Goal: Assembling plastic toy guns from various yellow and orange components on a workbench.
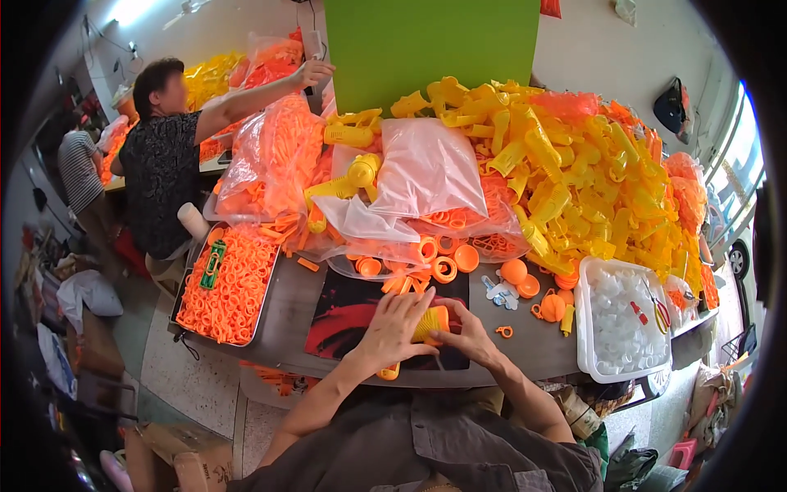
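Note:
Between my two hands, above the dark mat, lies a yellow ribbed plastic casing with an orange end piece. My left hand is closed over its left side, fingers pointing away from me. From the right, my right hand grips it near the orange end. The fingers hide much of the casing. Another yellow piece shows at the table edge below my left wrist. Orange rings and round orange caps lie just beyond my hands.
Left stands a tray of small orange rings; right, a white tray with clear pieces and pliers. Yellow casings and plastic bags pile up behind. A co-worker reaches toward a green panel.

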`<state>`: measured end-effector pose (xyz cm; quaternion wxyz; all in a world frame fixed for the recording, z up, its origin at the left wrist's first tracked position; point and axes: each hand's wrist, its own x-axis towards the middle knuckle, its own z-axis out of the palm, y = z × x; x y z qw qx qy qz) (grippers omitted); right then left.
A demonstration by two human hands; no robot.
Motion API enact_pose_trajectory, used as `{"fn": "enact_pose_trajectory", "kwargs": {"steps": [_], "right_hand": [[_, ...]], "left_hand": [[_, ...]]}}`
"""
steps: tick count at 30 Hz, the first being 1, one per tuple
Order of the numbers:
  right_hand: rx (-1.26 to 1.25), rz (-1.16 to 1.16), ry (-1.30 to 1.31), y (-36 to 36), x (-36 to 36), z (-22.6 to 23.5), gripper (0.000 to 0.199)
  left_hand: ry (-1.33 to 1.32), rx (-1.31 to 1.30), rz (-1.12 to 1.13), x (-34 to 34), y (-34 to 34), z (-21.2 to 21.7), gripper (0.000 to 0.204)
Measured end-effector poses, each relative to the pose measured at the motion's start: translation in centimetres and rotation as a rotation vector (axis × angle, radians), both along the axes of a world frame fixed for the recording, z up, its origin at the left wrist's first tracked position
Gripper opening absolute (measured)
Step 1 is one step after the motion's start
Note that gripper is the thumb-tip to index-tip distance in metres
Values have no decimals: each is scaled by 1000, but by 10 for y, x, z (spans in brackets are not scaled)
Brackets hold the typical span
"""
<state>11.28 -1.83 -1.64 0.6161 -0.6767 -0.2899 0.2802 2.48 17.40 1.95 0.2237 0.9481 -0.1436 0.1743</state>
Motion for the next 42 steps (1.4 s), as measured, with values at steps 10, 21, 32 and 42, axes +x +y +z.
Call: {"fn": "enact_pose_trajectory", "kwargs": {"steps": [10, 21, 32, 42], "right_hand": [[-236, -84, -617, -17, -4, -4, 55], [-376, -353, -503, -34, 53, 11, 22], [-762, -379, -877, 1, 143, 41, 22], [-677, -340, -1118, 13, 188, -14, 20]], "left_hand": [[2, -456, 127, -36, 26, -46, 48], [-48, -543, 235, -36, 12, -68, 43], [12, -570, 241, -39, 14, -65, 45], [44, -614, 253, -36, 15, -66, 42]]}}
